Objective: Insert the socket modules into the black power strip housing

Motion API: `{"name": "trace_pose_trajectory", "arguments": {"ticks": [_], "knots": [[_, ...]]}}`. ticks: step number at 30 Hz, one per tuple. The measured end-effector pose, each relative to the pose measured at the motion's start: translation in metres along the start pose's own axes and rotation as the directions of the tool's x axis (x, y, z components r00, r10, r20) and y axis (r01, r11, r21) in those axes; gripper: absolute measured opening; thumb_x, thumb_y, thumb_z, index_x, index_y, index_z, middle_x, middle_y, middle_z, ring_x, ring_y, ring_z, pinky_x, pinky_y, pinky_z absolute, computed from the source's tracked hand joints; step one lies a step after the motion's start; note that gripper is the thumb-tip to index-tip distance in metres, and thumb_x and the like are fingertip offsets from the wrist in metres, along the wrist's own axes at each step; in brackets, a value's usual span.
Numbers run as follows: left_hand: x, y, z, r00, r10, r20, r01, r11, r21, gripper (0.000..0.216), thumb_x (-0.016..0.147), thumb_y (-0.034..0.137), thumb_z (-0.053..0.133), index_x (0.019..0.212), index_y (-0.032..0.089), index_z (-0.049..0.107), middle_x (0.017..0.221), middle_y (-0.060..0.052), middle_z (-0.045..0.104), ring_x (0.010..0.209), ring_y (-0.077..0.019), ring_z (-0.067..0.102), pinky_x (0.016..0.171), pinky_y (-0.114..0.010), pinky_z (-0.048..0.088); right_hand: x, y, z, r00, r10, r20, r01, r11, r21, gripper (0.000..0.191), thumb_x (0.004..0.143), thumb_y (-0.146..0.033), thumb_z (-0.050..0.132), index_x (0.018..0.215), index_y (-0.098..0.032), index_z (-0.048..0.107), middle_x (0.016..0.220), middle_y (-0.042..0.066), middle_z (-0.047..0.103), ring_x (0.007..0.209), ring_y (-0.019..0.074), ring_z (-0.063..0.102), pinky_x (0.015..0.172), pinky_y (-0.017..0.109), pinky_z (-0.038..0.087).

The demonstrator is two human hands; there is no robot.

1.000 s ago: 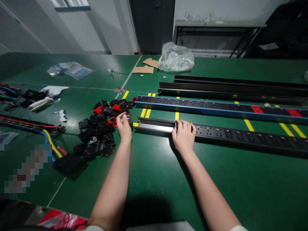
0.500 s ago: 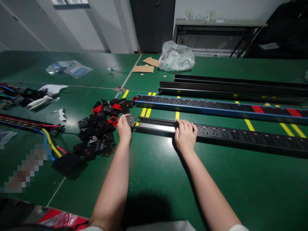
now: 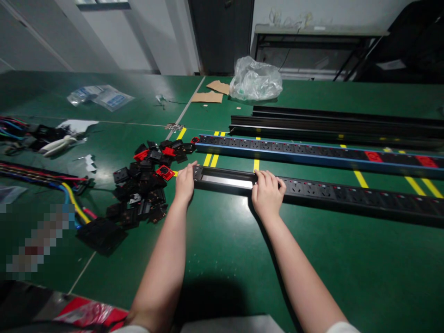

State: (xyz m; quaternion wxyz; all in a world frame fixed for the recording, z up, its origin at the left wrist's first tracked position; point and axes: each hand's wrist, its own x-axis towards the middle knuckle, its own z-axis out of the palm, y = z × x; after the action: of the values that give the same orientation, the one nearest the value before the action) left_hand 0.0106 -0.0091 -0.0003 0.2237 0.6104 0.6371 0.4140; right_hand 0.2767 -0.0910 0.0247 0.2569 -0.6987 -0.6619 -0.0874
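My left hand (image 3: 185, 184) is closed on a black socket module (image 3: 197, 173) at the left end of a long black rail (image 3: 225, 187). The module sits in the mouth of the channel, partly hidden by my fingers. My right hand (image 3: 268, 192) grips the rail farther right, its fingers curled over the edge where a row of fitted black sockets (image 3: 322, 189) begins. Between my hands a stretch of bare, shiny channel shows. Beside my left hand lies a pile of loose black socket modules (image 3: 138, 185), with a few red ones (image 3: 165, 172) among them.
Behind the black rail runs a blue-sided socket strip (image 3: 277, 155), and past it lie black empty rails (image 3: 312, 125). Wired strips (image 3: 38, 175) and white-handled pliers (image 3: 58, 146) are at left. A clear plastic bag (image 3: 255, 79) and cardboard pieces (image 3: 207, 97) lie at the back of the green table (image 3: 222, 240).
My left hand has moved right, bringing the black socket module from just outside the rail's left end into the channel. My right hand stays in place on the rail.
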Motion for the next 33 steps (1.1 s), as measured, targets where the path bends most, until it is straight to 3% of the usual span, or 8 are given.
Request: {"name": "trace_pose_trajectory", "arguments": {"ticks": [4, 7, 10, 13, 16, 22, 28, 33], "knots": [[-0.006, 0.003, -0.004, 0.982, 0.135, 0.128, -0.146, 0.986, 0.082, 0.044, 0.089, 0.053, 0.05, 0.122, 0.027, 0.065, 0.133, -0.006, 0.06, 0.125, -0.0252, 0.049, 0.111, -0.045, 0.032, 0.001, 0.0, 0.001, 1.0, 0.008, -0.004, -0.008, 1.0, 0.002, 0.038, 0.093, -0.021, 0.042, 0.128, -0.018, 0.057, 0.128, 0.009, 0.063, 0.126, 0.0232, 0.049, 0.106, 0.04, 0.02], [-0.011, 0.007, -0.003, 0.989, 0.145, 0.017, -0.146, 0.986, 0.079, 0.046, 0.085, 0.049, 0.06, 0.125, 0.025, 0.06, 0.13, -0.01, 0.057, 0.12, -0.0247, 0.052, 0.105, -0.043, 0.039, 0.001, 0.001, 0.0, 1.0, 0.013, -0.013, -0.013, 1.0, 0.003, 0.038, 0.094, -0.021, 0.041, 0.129, -0.019, 0.058, 0.128, 0.009, 0.063, 0.126, 0.0226, 0.049, 0.106, 0.04, 0.02], [-0.014, 0.012, -0.001, 0.988, 0.094, -0.119, -0.095, 0.996, 0.001, 0.041, 0.084, 0.046, 0.061, 0.116, 0.02, 0.058, 0.115, -0.01, 0.06, 0.101, -0.021, 0.06, 0.09, -0.036, 0.048, -0.001, -0.007, -0.004, 0.999, -0.008, -0.041, 0.008, 1.0, 0.006, 0.044, 0.096, -0.025, 0.04, 0.139, -0.02, 0.05, 0.139, 0.009, 0.056, 0.131, 0.0217, 0.045, 0.108, 0.04, 0.019], [-0.013, 0.013, 0.0, 0.989, 0.005, -0.148, -0.014, 0.998, -0.062, 0.033, 0.088, 0.043, 0.057, 0.11, 0.019, 0.058, 0.104, -0.008, 0.064, 0.089, -0.0179, 0.061, 0.08, -0.031, 0.049, -0.006, -0.025, -0.007, 0.976, -0.214, 0.027, 0.214, 0.977, 0.023, 0.051, 0.096, -0.031, 0.043, 0.147, -0.027, 0.041, 0.152, 0.004, 0.043, 0.138, 0.0217, 0.037, 0.111, 0.041, 0.015], [-0.011, 0.01, 0.0, 0.979, -0.04, -0.202, 0.022, 0.996, -0.091, 0.029, 0.089, 0.04, 0.054, 0.108, 0.019, 0.057, 0.103, -0.007, 0.064, 0.088, -0.0171, 0.061, 0.077, -0.03, 0.048, -0.012, -0.04, -0.006, 0.897, -0.429, 0.105, 0.425, 0.903, 0.059, 0.052, 0.094, -0.037, 0.046, 0.145, -0.03, 0.042, 0.155, 0.002, 0.038, 0.141, 0.0226, 0.033, 0.112, 0.043, 0.012], [-0.007, 0.002, 0.0, 0.936, -0.055, -0.347, 0.005, 0.989, -0.145, 0.022, 0.088, 0.032, 0.053, 0.105, 0.018, 0.055, 0.103, -0.008, 0.061, 0.087, -0.0165, 0.06, 0.082, -0.031, 0.048, -0.013, -0.024, -0.004, 0.99, -0.144, -0.01, 0.144, 0.99, 0.009, 0.026, 0.096, -0.039, 0.047, 0.103, -0.023, 0.066, 0.134, 0.006, 0.06, 0.126, 0.024, 0.048, 0.104, 0.043, 0.02], [-0.011, 0.001, -0.001, 0.874, 0.053, -0.482, 0.006, 0.993, 0.12, 0.031, 0.079, 0.017, 0.058, 0.11, 0.017, 0.054, 0.116, -0.013, 0.053, 0.113, -0.0248, 0.052, 0.102, -0.042, 0.039, -0.012, -0.014, -0.005, 0.985, -0.172, -0.002, 0.172, 0.985, 0.022, 0.034, 0.094, -0.04, 0.049, 0.12, -0.02, 0.059, 0.136, 0.008, 0.058, 0.127, 0.0232, 0.047, 0.1, 0.039, 0.027], [-0.012, 0.002, -0.003, 0.882, 0.088, -0.464, 0.01, 0.979, 0.204, 0.033, 0.079, 0.014, 0.057, 0.112, 0.017, 0.053, 0.119, -0.014, 0.053, 0.122, -0.0273, 0.047, 0.109, -0.046, 0.032, -0.013, -0.02, 0.0, 0.989, -0.147, 0.003, 0.147, 0.988, 0.047, 0.044, 0.09, -0.043, 0.053, 0.127, -0.018, 0.057, 0.13, 0.01, 0.062, 0.125, 0.0253, 0.047, 0.102, 0.038, 0.028]]}}
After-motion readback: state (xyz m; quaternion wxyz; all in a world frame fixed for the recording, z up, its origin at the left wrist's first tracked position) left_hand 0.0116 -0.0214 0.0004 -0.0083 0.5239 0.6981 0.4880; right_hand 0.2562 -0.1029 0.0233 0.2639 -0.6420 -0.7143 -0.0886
